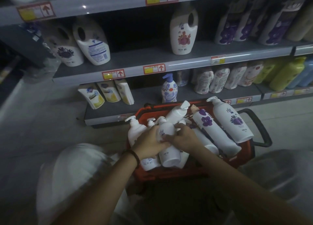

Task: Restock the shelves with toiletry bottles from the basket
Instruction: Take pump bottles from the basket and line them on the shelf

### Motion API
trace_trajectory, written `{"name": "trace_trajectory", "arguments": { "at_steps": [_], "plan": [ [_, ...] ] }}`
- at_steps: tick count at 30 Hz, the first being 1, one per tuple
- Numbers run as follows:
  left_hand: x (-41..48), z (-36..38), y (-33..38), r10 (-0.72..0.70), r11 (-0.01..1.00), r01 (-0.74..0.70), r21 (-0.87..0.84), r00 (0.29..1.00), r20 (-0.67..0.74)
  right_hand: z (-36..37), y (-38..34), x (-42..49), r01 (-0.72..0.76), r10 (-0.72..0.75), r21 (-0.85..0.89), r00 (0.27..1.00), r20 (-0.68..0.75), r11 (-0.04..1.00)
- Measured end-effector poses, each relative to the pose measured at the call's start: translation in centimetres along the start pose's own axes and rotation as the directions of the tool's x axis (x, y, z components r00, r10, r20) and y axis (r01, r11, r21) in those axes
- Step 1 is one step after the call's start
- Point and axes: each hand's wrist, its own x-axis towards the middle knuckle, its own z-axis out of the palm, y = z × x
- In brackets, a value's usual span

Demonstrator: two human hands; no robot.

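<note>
I see the red basket (246, 149) standing on the floor just in front of the lower shelf (149, 96), with its black handle (261, 128) folded out to the right. The basket is crowded, and bottles lean over its far rim, so there is little free room inside. On the middle shelf (144, 57) a wide gap is open between the white jug (92, 43) on the left and the flower jug (183, 33) on the right. On the lower shelf a blue patterned bottle (169, 89) stands alone with bare shelf on both sides. The white pump bottle (169, 151) lies on top of the others in the middle of the basket. Its long axis runs from me toward the shelves, with the pump head at the far end, a little raised, and the flat base toward me. Both arms reach forward and down. The left hand (149, 144), with a dark bracelet (134, 157) on the wrist, has its grip closed around the left side of this bottle. The right hand (184, 137) curls its fingers over the right side, so both hands hold the same bottle and almost touch each other.
</note>
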Motion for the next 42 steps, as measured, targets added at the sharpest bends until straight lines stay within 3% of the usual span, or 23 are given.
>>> {"name": "trace_trajectory", "arguments": {
  "at_steps": [6,14,20,27,34,38,42],
  "plan": [
    [0.4,0.3,-0.4,0.004,0.996,-0.005,-0.091,1.000,-0.014,-0.2,-0.5,0.0,-0.048,0.048,0.027,0.999,0.001,0.998],
    [0.2,0.6,-1.6,-0.099,0.968,0.082,-0.238,0.993,-0.059,-0.5,-0.5,0.2,-0.129,0.125,0.229,0.992,0.034,0.965],
    [0.3,1.2,-1.8,-0.105,0.933,0.069,-0.353,0.991,-0.085,-1.5,-0.4,0.1,-0.184,0.170,0.468,0.983,0.072,0.865],
    [0.7,1.2,-0.7,-0.200,0.889,0.140,-0.436,0.975,-0.096,-2.7,-0.3,0.3,-0.221,0.181,0.558,0.975,0.127,0.800],
    [0.5,0.0,-0.2,-0.342,0.708,0.377,-0.597,0.923,0.177,-4.2,-0.4,-0.1,-0.267,0.130,0.686,0.961,0.245,0.677],
    [0.4,-0.6,0.6,-0.302,0.716,0.331,-0.614,0.941,0.156,-4.8,-0.9,-0.2,-0.212,0.061,0.710,0.971,0.233,0.672],
    [0.6,-0.8,1.1,-0.258,0.643,0.298,-0.706,0.952,0.167,-4.7,-1.1,-0.6,-0.176,0.019,0.719,0.975,0.221,0.672]
  ]
}}
